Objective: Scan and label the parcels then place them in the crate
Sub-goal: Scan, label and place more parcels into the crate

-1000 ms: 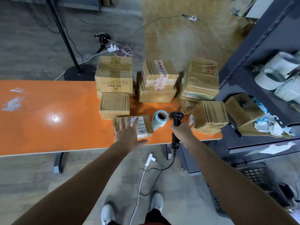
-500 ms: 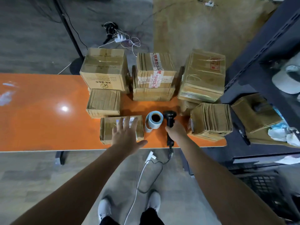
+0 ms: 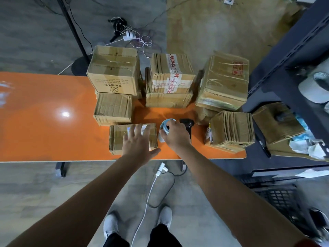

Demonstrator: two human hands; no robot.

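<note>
Near the front edge of the orange desk (image 3: pixel 44 125) I see a flat cardboard parcel (image 3: pixel 117 138) with a white label on its top. My left hand (image 3: pixel 138 145) lies flat on that parcel, fingers spread wide, gripping nothing. Just to the right of the parcel stands a roll of labels (image 3: pixel 164 126) with a pale blue rim. My right hand (image 3: pixel 176 135) is closed over the roll, fingers curled around its top. Touching that hand on its right side, a black barcode scanner (image 3: pixel 187 124) lies on the desk, free of both hands. Its cable (image 3: pixel 160 189) hangs off the front edge and loops on the floor between my shoes.

Behind these, more taped cardboard parcels are stacked along the far side of the desk: a printed carton (image 3: pixel 114 70) at the left, one with a red-lettered tape strip (image 3: pixel 170 73) in the middle, a plastic-wrapped one (image 3: pixel 224 81) at the right. A smaller parcel (image 3: pixel 231 131) sits at the desk's right end. A dark plastic crate (image 3: pixel 279 198) stands on the floor at the lower right, beside a dark shelf rack (image 3: pixel 292 56).
</note>
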